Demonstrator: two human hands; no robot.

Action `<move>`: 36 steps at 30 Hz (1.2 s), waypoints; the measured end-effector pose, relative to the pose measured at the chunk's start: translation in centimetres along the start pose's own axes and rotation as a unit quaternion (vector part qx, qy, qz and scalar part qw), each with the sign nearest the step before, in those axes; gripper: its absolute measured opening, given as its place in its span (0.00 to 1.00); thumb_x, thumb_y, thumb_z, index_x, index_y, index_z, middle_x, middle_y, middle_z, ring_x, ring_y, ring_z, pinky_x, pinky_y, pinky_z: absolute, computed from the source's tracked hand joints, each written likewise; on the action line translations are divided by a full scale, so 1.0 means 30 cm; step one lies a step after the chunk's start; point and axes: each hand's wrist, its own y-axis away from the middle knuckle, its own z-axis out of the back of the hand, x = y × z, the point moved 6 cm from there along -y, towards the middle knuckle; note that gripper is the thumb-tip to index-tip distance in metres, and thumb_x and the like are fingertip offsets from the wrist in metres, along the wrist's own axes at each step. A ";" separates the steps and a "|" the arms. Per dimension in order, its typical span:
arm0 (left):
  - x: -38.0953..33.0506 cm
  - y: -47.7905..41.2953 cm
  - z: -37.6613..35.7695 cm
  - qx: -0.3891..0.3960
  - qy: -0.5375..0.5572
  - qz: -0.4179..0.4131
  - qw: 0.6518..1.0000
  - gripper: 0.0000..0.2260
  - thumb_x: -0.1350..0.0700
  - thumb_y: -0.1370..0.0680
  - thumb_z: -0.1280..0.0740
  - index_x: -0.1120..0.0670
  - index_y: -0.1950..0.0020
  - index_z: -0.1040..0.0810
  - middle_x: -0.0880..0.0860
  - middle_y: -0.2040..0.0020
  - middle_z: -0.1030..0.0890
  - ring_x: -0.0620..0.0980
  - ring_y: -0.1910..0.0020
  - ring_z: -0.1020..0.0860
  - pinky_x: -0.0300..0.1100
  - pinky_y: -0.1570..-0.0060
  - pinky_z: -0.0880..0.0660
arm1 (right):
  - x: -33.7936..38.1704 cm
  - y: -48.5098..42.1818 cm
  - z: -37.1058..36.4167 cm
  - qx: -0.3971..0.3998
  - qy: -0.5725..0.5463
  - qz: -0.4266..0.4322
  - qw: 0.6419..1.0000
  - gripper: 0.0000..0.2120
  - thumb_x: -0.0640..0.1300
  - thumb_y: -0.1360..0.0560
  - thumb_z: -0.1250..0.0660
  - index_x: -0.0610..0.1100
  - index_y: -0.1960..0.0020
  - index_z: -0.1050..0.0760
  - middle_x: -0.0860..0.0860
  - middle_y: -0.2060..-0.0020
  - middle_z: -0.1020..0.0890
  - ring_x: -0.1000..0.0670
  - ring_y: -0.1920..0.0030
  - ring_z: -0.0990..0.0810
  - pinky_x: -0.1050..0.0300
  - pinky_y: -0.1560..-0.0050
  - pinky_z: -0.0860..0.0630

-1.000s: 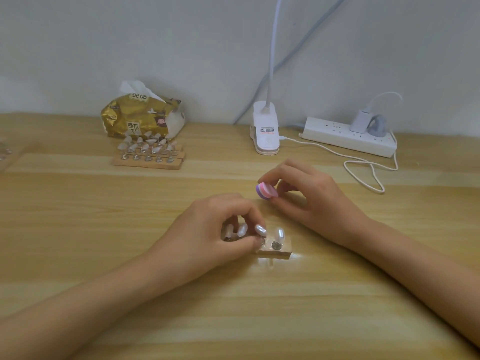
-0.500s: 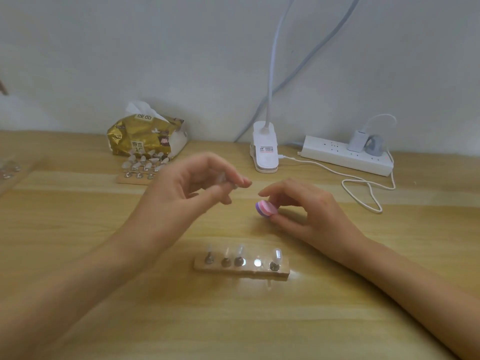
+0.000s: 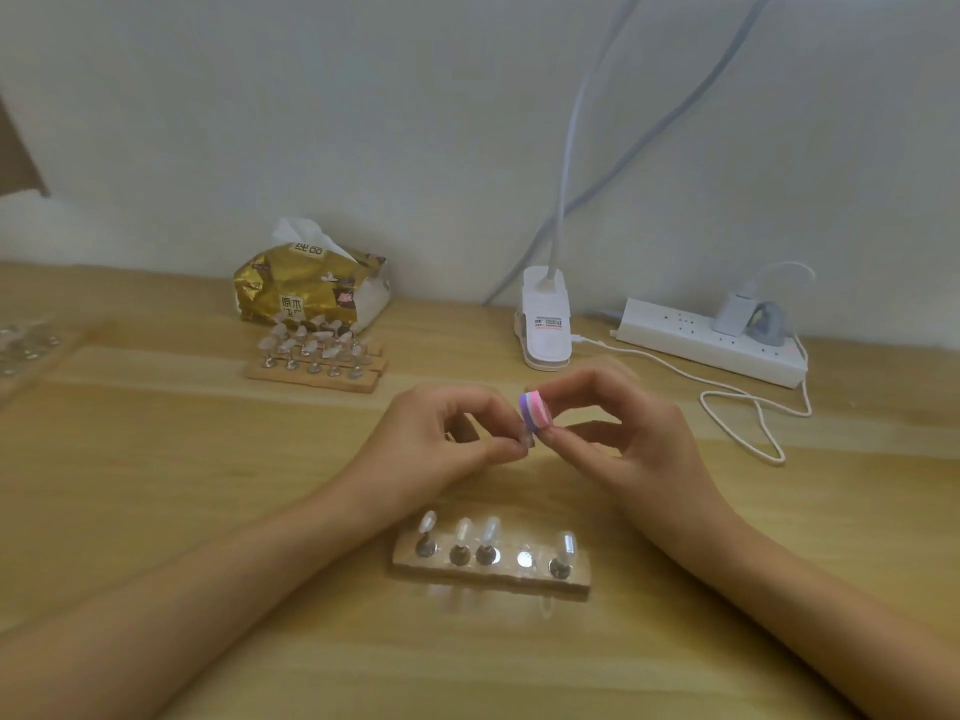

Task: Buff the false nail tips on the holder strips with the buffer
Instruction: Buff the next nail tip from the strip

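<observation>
We see the left hand (image 3: 441,441) pinching a tiny nail tip (image 3: 527,440) against the pink buffer (image 3: 536,412), which the right hand (image 3: 628,433) pinches, beyond the near holder strip (image 3: 576,584). A hard stroke could flick the tip loose.

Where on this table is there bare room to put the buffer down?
Bare wood lies left of the near holder strip, between the far holder strips and the left forearm, and right of the right hand, before the white cable. Crowded: the middle, and the back by the power strip.
</observation>
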 end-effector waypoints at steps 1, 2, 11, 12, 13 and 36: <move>0.003 0.001 0.002 -0.001 0.007 0.003 1.000 0.05 0.61 0.29 0.23 0.52 0.60 0.15 0.43 0.63 0.17 0.42 0.71 0.28 0.32 0.68 0.32 | 0.001 -0.001 -0.004 0.011 0.022 0.009 1.000 0.07 0.43 0.25 0.28 0.44 0.47 0.18 0.52 0.51 0.18 0.51 0.49 0.16 0.58 0.51 0.18; 0.006 0.002 0.003 -0.002 0.012 0.005 1.000 0.05 0.61 0.29 0.23 0.52 0.61 0.16 0.44 0.63 0.17 0.44 0.72 0.28 0.33 0.69 0.32 | -0.005 -0.001 -0.006 0.021 0.039 0.011 0.999 0.07 0.40 0.24 0.28 0.43 0.46 0.18 0.52 0.51 0.18 0.52 0.49 0.16 0.57 0.50 0.18; 0.018 0.006 0.016 -0.019 0.013 0.000 1.000 0.03 0.59 0.27 0.24 0.51 0.57 0.14 0.44 0.60 0.16 0.40 0.75 0.33 0.30 0.71 0.36 | 0.002 0.011 -0.007 0.014 0.082 0.066 0.994 0.05 0.38 0.23 0.28 0.42 0.48 0.19 0.51 0.52 0.18 0.49 0.49 0.17 0.52 0.46 0.19; 0.020 0.006 0.019 -0.025 0.015 0.000 1.000 0.03 0.58 0.27 0.24 0.51 0.57 0.15 0.44 0.59 0.16 0.39 0.75 0.32 0.29 0.70 0.36 | -0.008 0.008 0.002 0.007 0.074 0.050 0.996 0.04 0.38 0.23 0.28 0.42 0.48 0.19 0.52 0.53 0.18 0.50 0.49 0.17 0.52 0.46 0.19; 0.022 0.007 0.020 -0.028 0.015 0.000 0.999 0.03 0.58 0.27 0.24 0.50 0.57 0.15 0.44 0.58 0.16 0.39 0.75 0.32 0.29 0.70 0.35 | -0.007 0.007 0.012 -0.007 0.068 0.046 0.997 0.05 0.39 0.23 0.28 0.42 0.48 0.19 0.52 0.53 0.18 0.51 0.49 0.17 0.54 0.46 0.19; 0.035 0.003 0.013 -0.011 0.010 0.024 1.000 0.03 0.58 0.27 0.25 0.49 0.58 0.15 0.48 0.59 0.16 0.45 0.74 0.29 0.34 0.72 0.31 | -0.004 0.006 0.003 0.003 0.050 0.044 0.998 0.06 0.37 0.24 0.28 0.40 0.48 0.21 0.52 0.53 0.18 0.51 0.49 0.17 0.53 0.43 0.20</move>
